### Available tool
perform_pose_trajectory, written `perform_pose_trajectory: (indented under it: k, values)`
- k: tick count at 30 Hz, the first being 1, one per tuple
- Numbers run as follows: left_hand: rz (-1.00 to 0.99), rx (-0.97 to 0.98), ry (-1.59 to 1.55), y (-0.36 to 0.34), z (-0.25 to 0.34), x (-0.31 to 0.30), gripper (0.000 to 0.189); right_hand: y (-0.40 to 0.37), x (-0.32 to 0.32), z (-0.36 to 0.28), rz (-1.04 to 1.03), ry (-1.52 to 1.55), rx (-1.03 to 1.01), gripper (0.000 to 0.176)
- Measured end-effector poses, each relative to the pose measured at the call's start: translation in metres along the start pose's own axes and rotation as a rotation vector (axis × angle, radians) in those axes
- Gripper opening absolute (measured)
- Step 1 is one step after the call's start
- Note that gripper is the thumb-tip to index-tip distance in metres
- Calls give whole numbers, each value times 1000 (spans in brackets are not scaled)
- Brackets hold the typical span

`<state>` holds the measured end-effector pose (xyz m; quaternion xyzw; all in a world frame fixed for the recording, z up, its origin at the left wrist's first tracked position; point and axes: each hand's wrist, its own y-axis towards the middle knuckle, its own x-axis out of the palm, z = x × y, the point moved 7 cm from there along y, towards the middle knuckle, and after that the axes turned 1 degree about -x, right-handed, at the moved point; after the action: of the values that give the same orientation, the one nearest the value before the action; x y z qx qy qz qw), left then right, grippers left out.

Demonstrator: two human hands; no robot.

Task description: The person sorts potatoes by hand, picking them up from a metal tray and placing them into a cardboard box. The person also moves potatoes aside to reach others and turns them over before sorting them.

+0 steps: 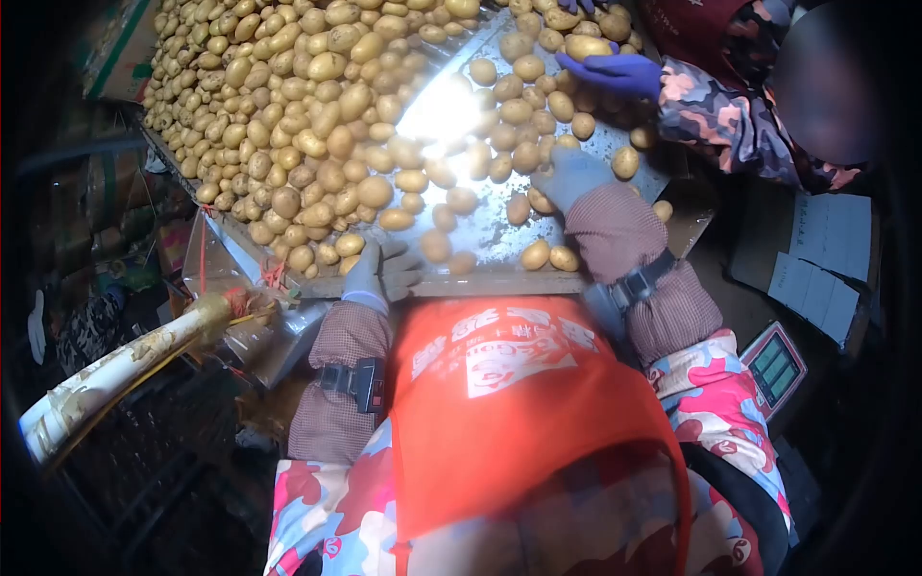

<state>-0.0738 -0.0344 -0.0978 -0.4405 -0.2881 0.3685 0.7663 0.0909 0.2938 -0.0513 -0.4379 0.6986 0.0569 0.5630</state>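
Observation:
A large heap of yellow potatoes (279, 115) covers the left and back of a metal table (480, 230). My left hand (384, 272), in a grey glove, rests at the table's front edge with its fingers apart and nothing in it, just right of the heap's lower end. My right hand (573, 180), in a grey-blue glove, reaches over the table's right part. It is blurred, and its fingertips are among several potatoes, so its grip cannot be made out. Two loose potatoes (549, 255) lie near the front edge below it.
Across the table at the right, a co-worker's purple-gloved hand (615, 73) holds a potato. A white pole (125, 374) slants at the left. Cardboard with pale sheets (826, 240) and a device with a screen (774, 371) are at the right.

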Motion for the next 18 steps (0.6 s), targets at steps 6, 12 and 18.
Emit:
perform_pose_trajectory:
  k: [6, 12, 18]
  values:
    - [-134, 514, 647, -53, 33, 108, 65, -44, 16, -26, -197, 909, 103, 39]
    - [-202, 561, 961, -64, 46, 144, 80, -70, 34, -78, -289, 900, 29, 33]
    - [-297, 522, 568, -60, 40, 126, 74, -27, 35, -88, -389, 935, 51, 41]
